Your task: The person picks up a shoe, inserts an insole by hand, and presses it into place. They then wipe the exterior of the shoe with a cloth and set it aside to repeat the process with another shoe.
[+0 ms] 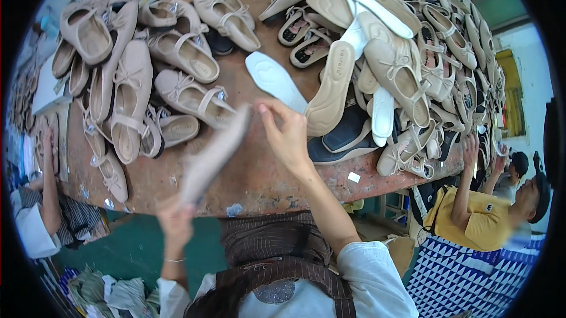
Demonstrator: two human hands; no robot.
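My left hand [175, 221], smeared by motion, grips the lower end of a beige shoe [213, 156]. The shoe is blurred and slants up to the right above the table. At its upper end is my right hand [286, 138], thumb and forefinger pinched together; whatever they hold, if anything, is too small to tell. Just beyond the right hand lies a white insole [274, 81]. A beige cushioned insole [332, 91] leans beside it to the right, over dark soles [342, 144]. Several beige bow-trimmed strap shoes [191, 93] lie left of my hands.
A large heap of beige shoes [407, 82] and insoles covers the right side of the worn table [277, 191]. White insole pieces [374, 2] lie across its top. A person in a yellow shirt [477, 218] works at the right; another person's arm [50, 182] shows at the left.
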